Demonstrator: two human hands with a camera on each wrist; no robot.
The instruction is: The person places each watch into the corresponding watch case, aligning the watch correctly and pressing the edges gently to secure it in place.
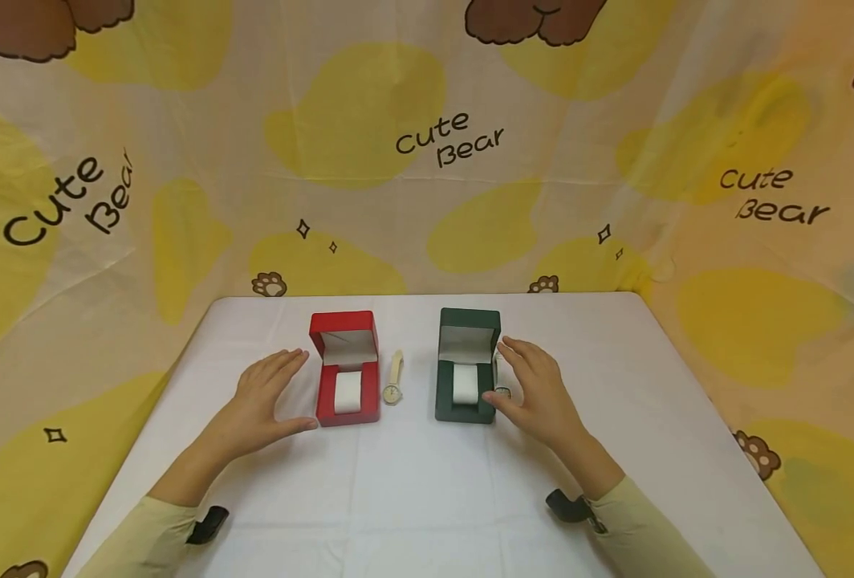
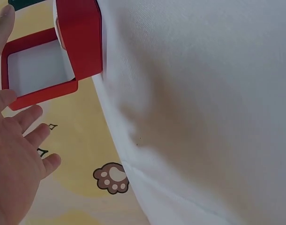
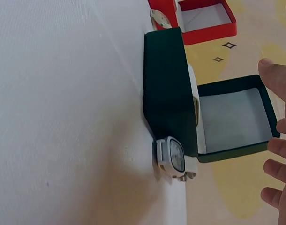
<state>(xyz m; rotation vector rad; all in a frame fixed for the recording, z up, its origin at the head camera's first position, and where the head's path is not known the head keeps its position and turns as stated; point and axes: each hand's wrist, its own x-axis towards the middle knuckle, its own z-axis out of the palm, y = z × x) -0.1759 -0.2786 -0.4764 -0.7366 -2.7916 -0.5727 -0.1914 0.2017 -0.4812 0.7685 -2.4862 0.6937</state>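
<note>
Hands flank two open boxes on a white table [image 1: 412, 498]. The left hand [image 1: 264, 397] lies just left of the red box [image 1: 347, 369], fingers straight and spread, thumb stretched toward the box's near left corner; from the head view I cannot tell whether the thumb tip touches it. It holds nothing. In the left wrist view the palm [image 2: 14, 173] sits beside the box [image 2: 79, 37] with the fingers apart and clear of its raised lid.

The right hand [image 1: 538, 393] lies just right of the green box [image 1: 468, 365], fingers straight and loosely spread, gripping nothing. Its thumb reaches toward the box's near right corner, very close or touching. In the right wrist view the fingertips [image 3: 276, 77] stand near the open lid, apart from it.

Both boxes stand with lids hinged up at the far side, each with a white cushion [image 1: 348, 392] in its base; the green box's cushion [image 1: 465, 384] is likewise bare.

One watch with a pale strap [image 1: 394, 377] lies flat on the table between the boxes, just right of the red one. A second watch with a white strap [image 3: 173, 157] lies against the right side of the green box, between it and the right hand, mostly hidden by the fingers in the head view.

A yellow curtain with bears [image 1: 427, 144] hangs behind and around the table.
</note>
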